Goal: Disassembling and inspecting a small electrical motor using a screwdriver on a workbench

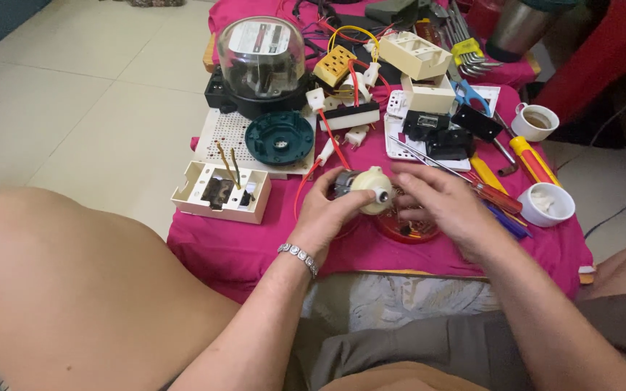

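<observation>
My left hand [325, 213] grips a small cream-coloured motor [368, 190] with a metal shaft end, held just above the pink cloth. A silver bracelet [298, 257] sits on that wrist. My right hand [440, 199] hovers beside the motor, fingers spread over a red round dish [407, 230] of small parts. It touches the motor's right side lightly; whether it pinches anything is hidden. Red wires [335, 148] run from the motor area toward the back.
The low table under pink cloth [240, 246] is crowded: a glass-domed meter [261, 61], a teal round part [280, 137] on a perforated board, an open cream box [220, 192], screwdrivers [534, 159], two white cups [547, 204], sockets and hex keys [465, 54]. My knees flank the table.
</observation>
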